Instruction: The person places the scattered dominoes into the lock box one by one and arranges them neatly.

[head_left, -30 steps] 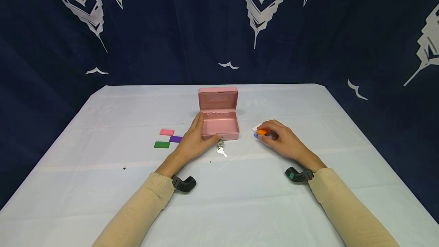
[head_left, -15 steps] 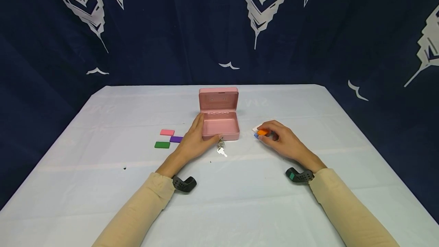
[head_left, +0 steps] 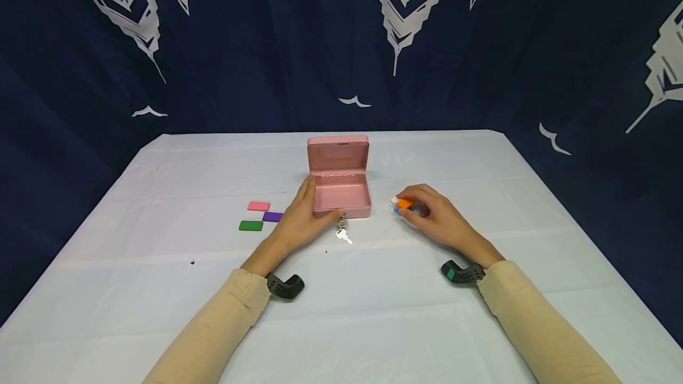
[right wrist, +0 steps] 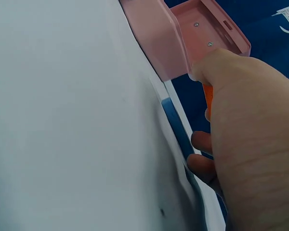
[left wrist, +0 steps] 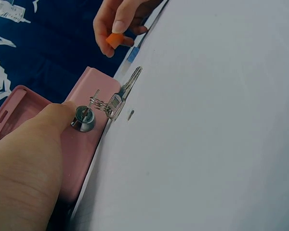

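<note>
A pink metal lock box (head_left: pixel 356 212) stands on the table with its lid (head_left: pixel 338 155) raised and its inside bare. My left hand (head_left: pixel 299 218) steadies it, fingers along the left side and thumb on the front by the round lock (left wrist: pixel 85 120). From that lock hangs a ring with a silver key (head_left: pixel 344 234). To the right of the box, my right hand (head_left: pixel 440 218) pinches a small orange block (head_left: pixel 405 203) between thumb and fingertips. A blue strip (right wrist: pixel 176 122) lies on the table just under it, and a white piece (head_left: pixel 394 200) shows beside the fingers.
Left of the box lie a pink strip (head_left: pixel 258 206), a green strip (head_left: pixel 251 226) and a purple strip (head_left: pixel 271 217) partly behind my left hand. The white-covered table (head_left: pixel 341 325) ends at a dark blue patterned curtain (head_left: pixel 299 46).
The orange block has tilted and come up slightly in my right hand, which has shifted a little up and left. My left hand and the box have stayed put.
</note>
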`<state>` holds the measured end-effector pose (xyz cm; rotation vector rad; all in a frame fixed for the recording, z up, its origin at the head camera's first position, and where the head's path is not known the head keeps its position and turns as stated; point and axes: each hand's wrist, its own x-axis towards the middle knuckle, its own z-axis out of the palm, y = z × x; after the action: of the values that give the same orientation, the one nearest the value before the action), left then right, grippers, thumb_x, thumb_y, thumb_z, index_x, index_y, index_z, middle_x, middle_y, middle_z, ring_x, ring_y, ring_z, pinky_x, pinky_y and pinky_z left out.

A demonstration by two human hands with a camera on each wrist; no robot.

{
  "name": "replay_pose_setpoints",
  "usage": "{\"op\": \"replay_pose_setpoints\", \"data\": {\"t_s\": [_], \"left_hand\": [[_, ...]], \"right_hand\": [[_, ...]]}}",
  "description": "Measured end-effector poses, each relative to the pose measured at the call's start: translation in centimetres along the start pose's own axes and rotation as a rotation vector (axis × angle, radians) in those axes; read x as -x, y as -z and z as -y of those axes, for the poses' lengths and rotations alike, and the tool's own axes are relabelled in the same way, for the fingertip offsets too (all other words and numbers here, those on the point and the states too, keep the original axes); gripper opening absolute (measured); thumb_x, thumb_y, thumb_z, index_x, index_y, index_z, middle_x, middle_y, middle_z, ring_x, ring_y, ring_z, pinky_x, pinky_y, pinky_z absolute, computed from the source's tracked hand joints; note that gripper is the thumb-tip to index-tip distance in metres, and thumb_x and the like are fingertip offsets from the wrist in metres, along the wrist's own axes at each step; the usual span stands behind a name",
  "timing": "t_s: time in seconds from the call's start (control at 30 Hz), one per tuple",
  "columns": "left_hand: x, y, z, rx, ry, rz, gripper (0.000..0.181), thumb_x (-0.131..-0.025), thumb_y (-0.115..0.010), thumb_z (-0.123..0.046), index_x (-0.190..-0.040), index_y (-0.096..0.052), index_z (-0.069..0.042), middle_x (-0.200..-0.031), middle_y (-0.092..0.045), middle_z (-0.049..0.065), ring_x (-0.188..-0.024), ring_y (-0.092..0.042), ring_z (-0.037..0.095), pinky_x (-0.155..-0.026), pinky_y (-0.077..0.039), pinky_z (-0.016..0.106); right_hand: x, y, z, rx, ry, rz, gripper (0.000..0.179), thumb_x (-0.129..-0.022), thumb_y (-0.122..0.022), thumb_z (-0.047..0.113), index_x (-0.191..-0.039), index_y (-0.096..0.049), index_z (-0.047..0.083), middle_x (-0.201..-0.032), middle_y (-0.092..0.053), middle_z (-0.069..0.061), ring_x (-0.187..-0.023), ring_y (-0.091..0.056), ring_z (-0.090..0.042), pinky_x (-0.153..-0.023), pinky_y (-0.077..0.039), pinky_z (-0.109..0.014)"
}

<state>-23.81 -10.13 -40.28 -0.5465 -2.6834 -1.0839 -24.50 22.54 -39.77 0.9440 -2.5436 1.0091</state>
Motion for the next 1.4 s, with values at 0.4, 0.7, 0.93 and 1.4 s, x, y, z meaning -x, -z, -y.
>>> {"op": "replay_pose_setpoints", "data": {"t_s": [0.4,0.7,0.93,1.4], "left_hand": [[0.1,-0.1,-0.1,-0.025,0.041,0.008,0.104,-0.085,-0.063,-0.061,-0.157,-0.009,-0.010,-0.161,-0.015,0.002,-0.132,-0.041,0.026,-0.105,-0.038,0.045],[0.4,0.1,0.2,-0.008,0.029,-0.001,0.105,-0.085,-0.065,-0.061,-0.158,-0.007,-0.013,-0.160,-0.018,0.000,-0.129,-0.044,0.024,-0.103,-0.040,0.046],[0.1,-0.1,0.1,0.016,-0.013,-0.031,0.100,-0.083,-0.070,-0.055,-0.157,-0.013,-0.018,-0.154,-0.028,0.001,-0.119,-0.050,0.021,-0.100,-0.043,0.045],[0.2,-0.1,0.0,0.011,-0.002,-0.029,0.103,-0.083,-0.068,-0.059,-0.157,-0.013,-0.014,-0.155,-0.027,0.002,-0.120,-0.050,0.022,-0.102,-0.042,0.044]], "right_hand": [[-0.3,-0.4,0.0,-0.020,0.022,0.008,0.038,-0.093,-0.069,0.021,-0.128,-0.060,0.009,-0.131,-0.051,-0.002,-0.104,-0.056,-0.016,-0.082,-0.052,-0.032],[-0.9,-1.0,0.0,-0.030,0.043,-0.007,0.035,-0.091,-0.070,0.018,-0.124,-0.061,0.011,-0.127,-0.055,-0.001,-0.103,-0.058,-0.018,-0.089,-0.050,-0.034],[-1.3,-1.4,0.3,-0.022,0.050,-0.016,0.034,-0.090,-0.071,0.022,-0.123,-0.062,0.015,-0.127,-0.054,0.003,-0.105,-0.056,-0.016,-0.088,-0.048,-0.034],[-3.4,-3.2,1.4,-0.057,0.097,-0.028,0.034,-0.090,-0.070,0.017,-0.122,-0.062,0.012,-0.128,-0.054,0.001,-0.111,-0.055,-0.017,-0.091,-0.049,-0.038]]}}
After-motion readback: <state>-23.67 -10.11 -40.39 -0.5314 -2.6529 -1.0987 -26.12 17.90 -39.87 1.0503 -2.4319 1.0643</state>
